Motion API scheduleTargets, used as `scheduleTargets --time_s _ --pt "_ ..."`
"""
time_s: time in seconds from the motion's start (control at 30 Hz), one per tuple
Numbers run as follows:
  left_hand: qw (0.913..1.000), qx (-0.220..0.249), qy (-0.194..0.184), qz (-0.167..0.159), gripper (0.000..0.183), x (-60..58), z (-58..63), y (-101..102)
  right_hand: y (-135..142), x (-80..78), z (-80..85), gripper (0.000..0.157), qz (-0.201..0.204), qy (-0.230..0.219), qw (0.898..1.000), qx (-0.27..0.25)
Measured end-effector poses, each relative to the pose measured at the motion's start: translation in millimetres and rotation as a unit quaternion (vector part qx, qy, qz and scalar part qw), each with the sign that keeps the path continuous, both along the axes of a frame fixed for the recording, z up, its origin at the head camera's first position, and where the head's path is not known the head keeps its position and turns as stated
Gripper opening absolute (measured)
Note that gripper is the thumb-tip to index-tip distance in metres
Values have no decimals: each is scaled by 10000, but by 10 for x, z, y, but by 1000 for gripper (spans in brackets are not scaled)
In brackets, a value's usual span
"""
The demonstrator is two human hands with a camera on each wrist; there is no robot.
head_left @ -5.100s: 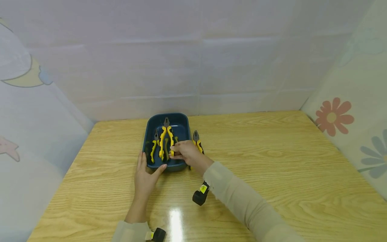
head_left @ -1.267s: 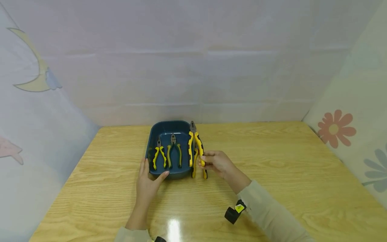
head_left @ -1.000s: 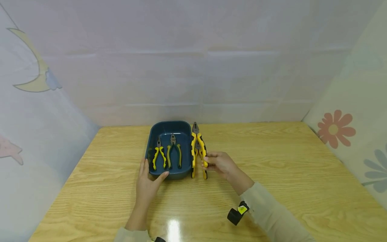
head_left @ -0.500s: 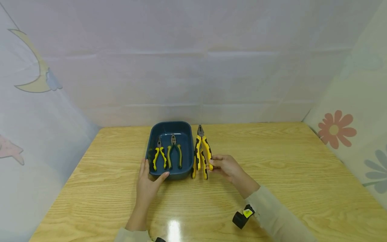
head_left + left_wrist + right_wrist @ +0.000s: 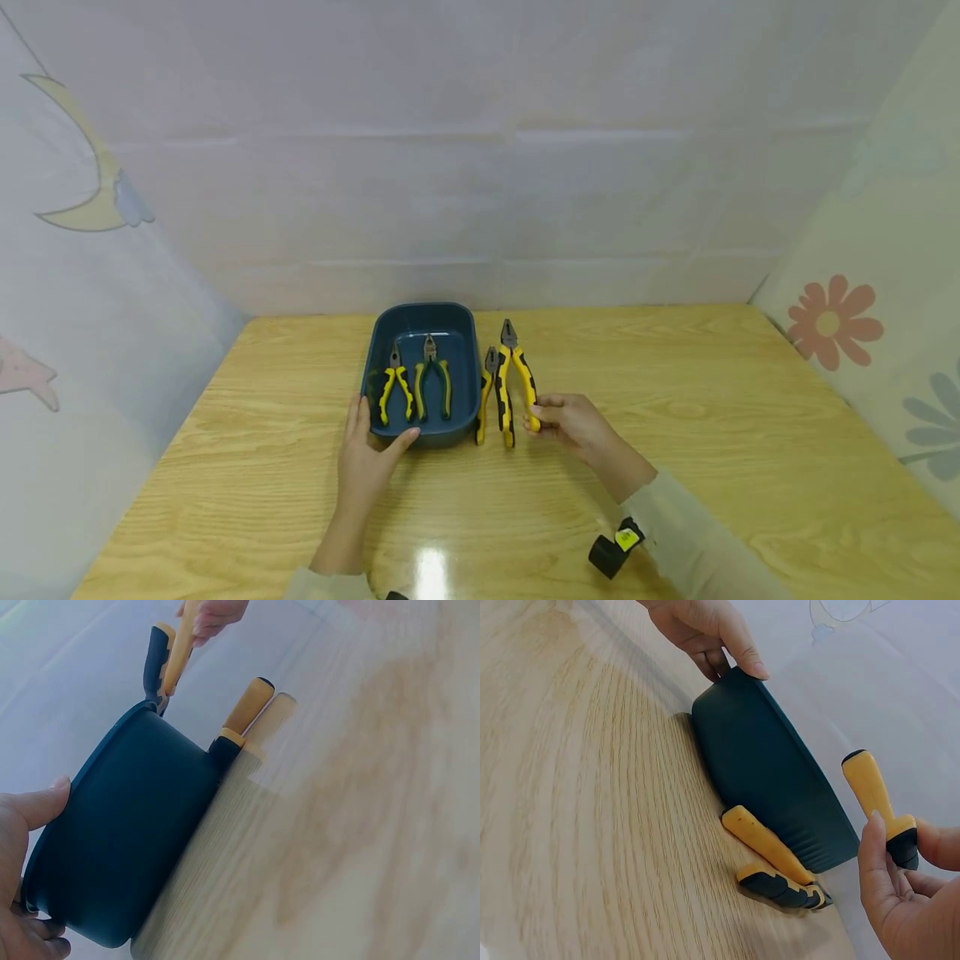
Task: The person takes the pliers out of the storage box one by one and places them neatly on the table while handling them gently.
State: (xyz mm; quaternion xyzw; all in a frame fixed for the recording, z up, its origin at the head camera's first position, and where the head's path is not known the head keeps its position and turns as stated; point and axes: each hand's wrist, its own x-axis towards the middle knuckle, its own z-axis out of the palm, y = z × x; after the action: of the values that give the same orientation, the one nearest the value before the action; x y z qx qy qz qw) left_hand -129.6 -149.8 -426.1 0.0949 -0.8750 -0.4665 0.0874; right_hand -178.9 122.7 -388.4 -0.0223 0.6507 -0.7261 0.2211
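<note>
My left hand (image 5: pixel 363 467) grips the near left corner of a dark blue box (image 5: pixel 423 314), thumb on the rim, fingers against the side. My right hand (image 5: pixel 581 427) pinches one handle of large yellow-and-black pliers (image 5: pixel 503 392), whose handles are spread. In the right wrist view these held pliers (image 5: pixel 870 787) hang above the table. Beside the box's right wall, a second yellow-and-black pair of pliers (image 5: pixel 486 392) lies on the table, partly hidden behind the held one. Inside the box are small yellow-and-black pliers (image 5: pixel 395 358) and green-handled pliers (image 5: pixel 431 348), side by side.
The wooden table (image 5: pixel 675 433) extends widely to the right and in front. A pale wall covering (image 5: pixel 480 200) rises behind its back edge, with printed side sheets left and right. A black wrist camera (image 5: pixel 607 556) hangs under my right wrist.
My right hand has taken the large pliers out of the box, over its right rim and past the pliers on the table, moving right and nearer. My left hand stays on the box.
</note>
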Motion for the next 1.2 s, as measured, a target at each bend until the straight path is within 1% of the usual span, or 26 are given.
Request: scheduleTargets --time_s 0.3,0.53,0.77,1.03,1.2 --pt "10000 18 -70 -46 97 6 -10 20 113 41 -10 40 -17 48 10000 77" --pt "9999 75 -146 -21 97 2 -12 4 153 37 -50 43 -14 42 10000 5" --pt "9999 51 -87 -28 98 9 -10 0 217 42 -60 43 -63 100 9999 54" --pt "9999 74 -119 -14 96 11 -19 -2 284 60 -100 46 -56 -117 9999 -100" --pt "9999 44 -96 -11 96 6 -24 -8 309 66 -144 45 -88 -145 9998 -103"
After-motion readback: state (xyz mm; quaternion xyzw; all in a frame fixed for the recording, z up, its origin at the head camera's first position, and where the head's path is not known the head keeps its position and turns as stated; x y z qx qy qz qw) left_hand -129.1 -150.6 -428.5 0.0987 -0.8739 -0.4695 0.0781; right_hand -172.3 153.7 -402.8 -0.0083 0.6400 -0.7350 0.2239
